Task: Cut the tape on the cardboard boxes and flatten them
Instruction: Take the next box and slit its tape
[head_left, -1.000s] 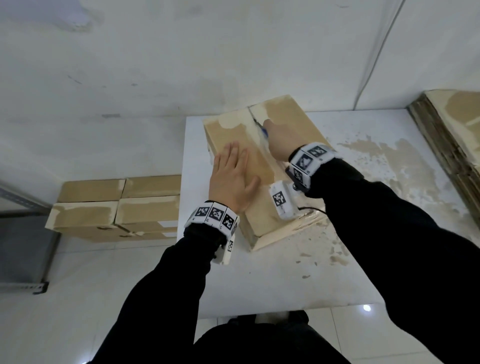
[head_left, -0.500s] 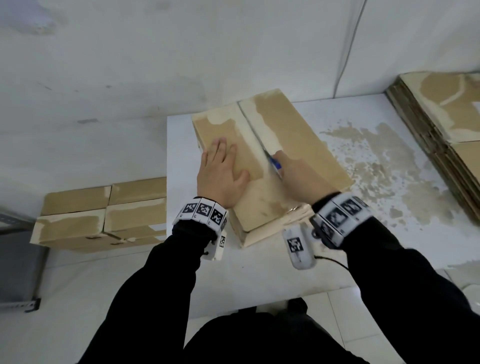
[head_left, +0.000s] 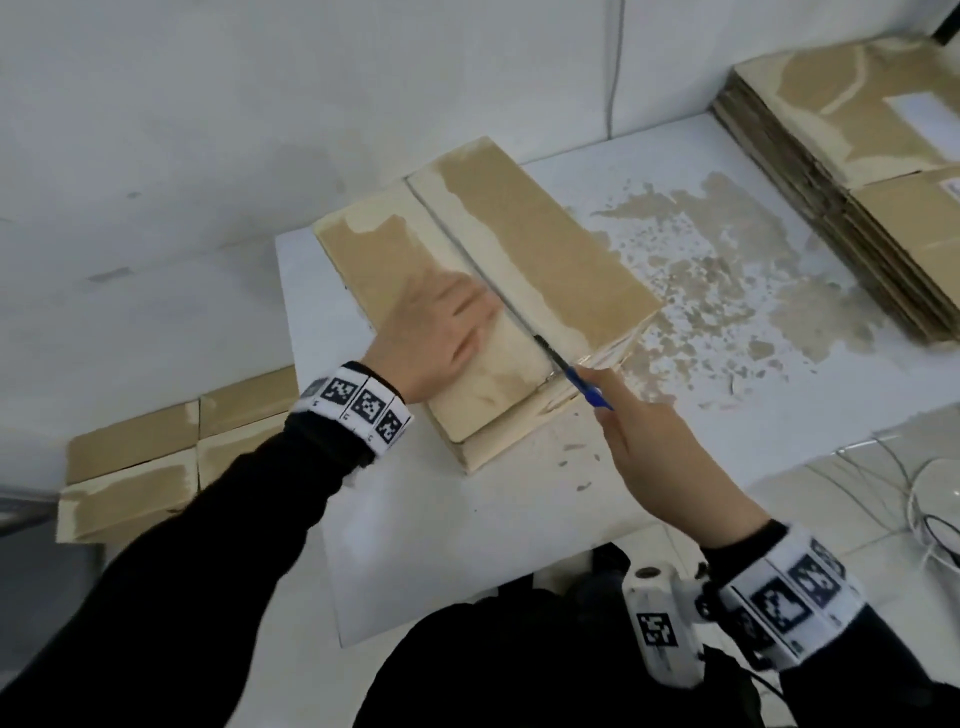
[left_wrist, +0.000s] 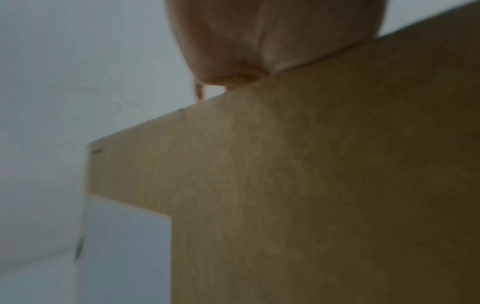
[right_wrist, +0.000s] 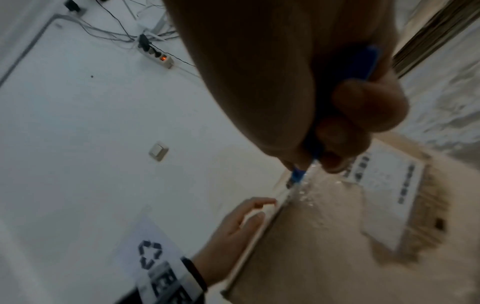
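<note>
A taped cardboard box (head_left: 545, 249) lies on the white table (head_left: 467, 525); its two top flaps meet along a centre seam. My left hand (head_left: 441, 332) lies flat with straight fingers on the left flap (left_wrist: 324, 185), pressing it down. My right hand (head_left: 654, 452) grips a blue-handled cutter (head_left: 582, 382) (right_wrist: 345, 86), whose dark blade sits in the seam right at the box's near end. In the right wrist view my fingers (right_wrist: 369, 107) curl round the blue handle, and the left hand (right_wrist: 233, 228) shows beside the seam.
A stack of flattened cardboard (head_left: 857, 171) lies at the table's far right. Taped boxes (head_left: 156, 462) sit on the floor to the left. Cables and a white round object (head_left: 935, 499) lie on the floor at right. A power strip (right_wrist: 155, 55) rests by the wall.
My right hand has drawn the cutter along the seam from the box's far end to its near end. The left hand has stayed flat on the left flap.
</note>
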